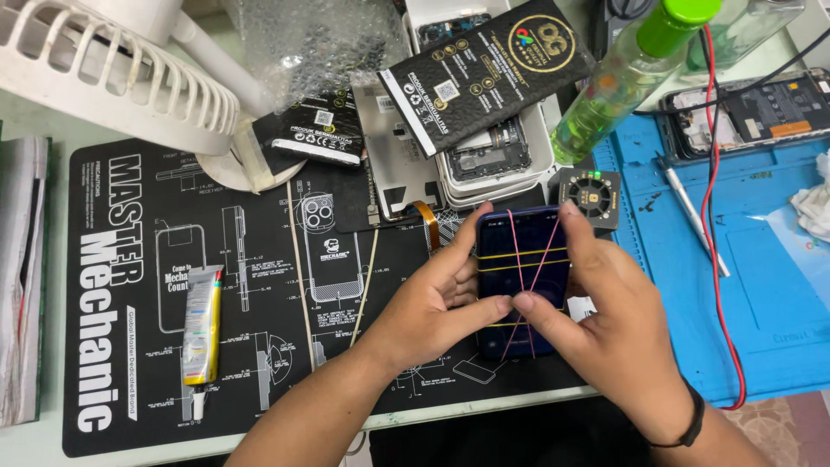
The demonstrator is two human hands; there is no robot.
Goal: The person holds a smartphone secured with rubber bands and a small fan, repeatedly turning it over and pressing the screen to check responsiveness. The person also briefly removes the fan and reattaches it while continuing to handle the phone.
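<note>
A dark blue smartphone (521, 259) lies screen up on the black work mat (259, 346), bound with several thin rubber bands, yellow ones across it and red ones crossing diagonally. My left hand (437, 307) cups the phone's left edge, thumb pressed on the lower part of the screen. My right hand (609, 333) grips the right edge, index finger stretched up along that side and thumb meeting the left thumb on the glass. A black band circles my right wrist.
A tube of glue (201, 324) lies on the mat at left. White fan (104, 69), bubble wrap, black battery packs (484, 73), an opened phone in a white tray (484, 160), green liquid bottle (622, 78), blue mat (761, 285) with red wire and tweezers.
</note>
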